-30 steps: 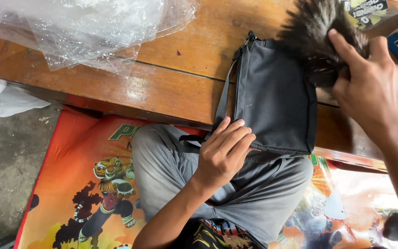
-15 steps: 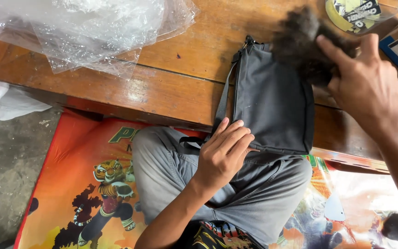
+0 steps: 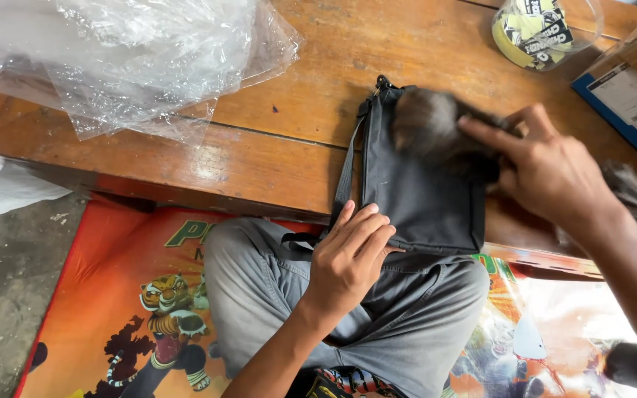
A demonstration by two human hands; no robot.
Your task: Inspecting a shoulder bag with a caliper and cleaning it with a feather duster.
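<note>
A flat black bag [image 3: 418, 191] with a strap lies over the near edge of a low wooden table [image 3: 274, 147], its bottom hanging toward my grey-trousered knee [image 3: 259, 295]. My left hand [image 3: 348, 258] presses flat on the bag's lower left corner and the strap. My right hand [image 3: 547, 173] grips a dark feather duster; its fuzzy head [image 3: 429, 129] is blurred on the bag's upper part.
Crumpled clear plastic sheeting [image 3: 119, 59] covers the table's far left. A clear jar [image 3: 543, 29] with yellow and black contents stands at the back right, beside a cardboard box with a blue edge [image 3: 632, 103]. A colourful cartoon mat [image 3: 134, 309] lies under my legs.
My right hand has swept the duster from the bag's far right corner down and leftward onto the bag's upper face. My left hand has stayed put on the bag.
</note>
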